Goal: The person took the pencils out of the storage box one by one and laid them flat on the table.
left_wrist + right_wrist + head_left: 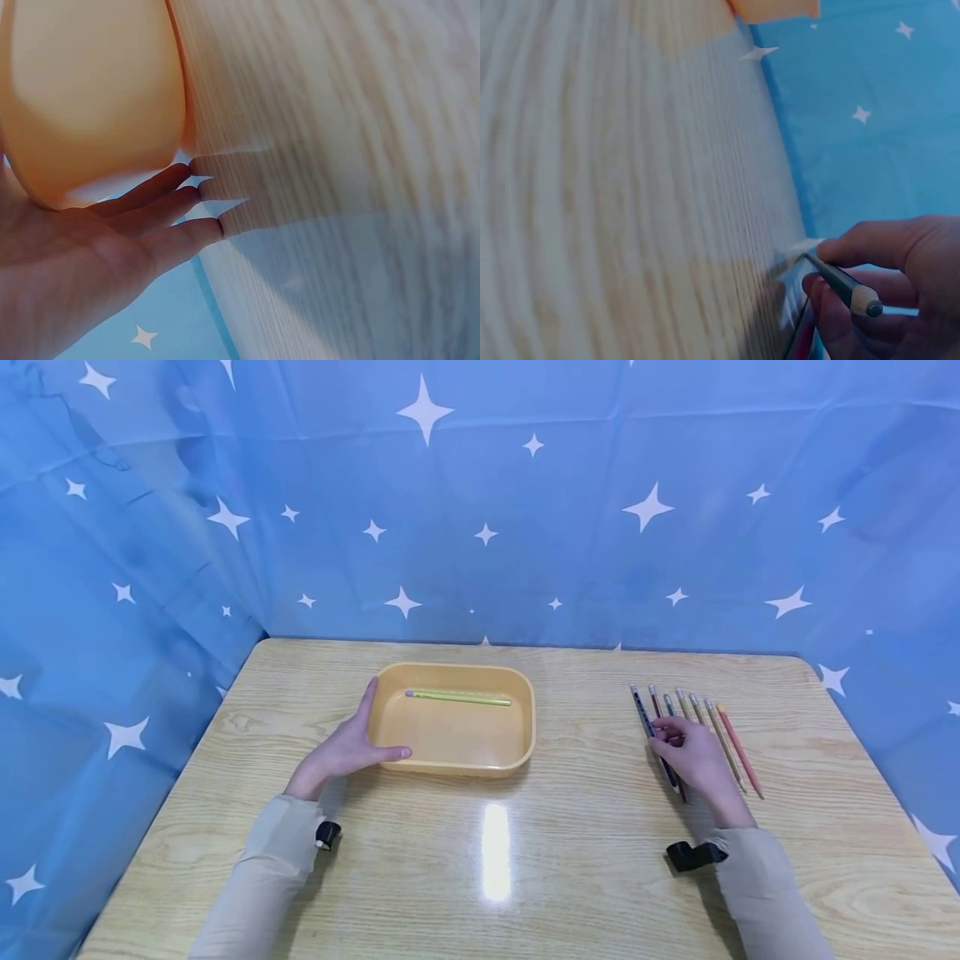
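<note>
My left hand rests against the left end of a shallow yellow tray, its fingers straight along the side and its thumb stretched over the front rim. Seen from the left wrist, the fingers extend beside the tray's wall. A light green pencil lies inside the tray. On the right, my right hand pinches a dark pencil between thumb and fingers. That pencil points its sharpened end toward the right wrist camera. Several other pencils lie under and beside this hand.
The pencils to the right of the held one include a dark red one, brownish ones and a pink-red one, roughly side by side. A wood-grain table carries everything. Behind it hangs a blue curtain with white stars.
</note>
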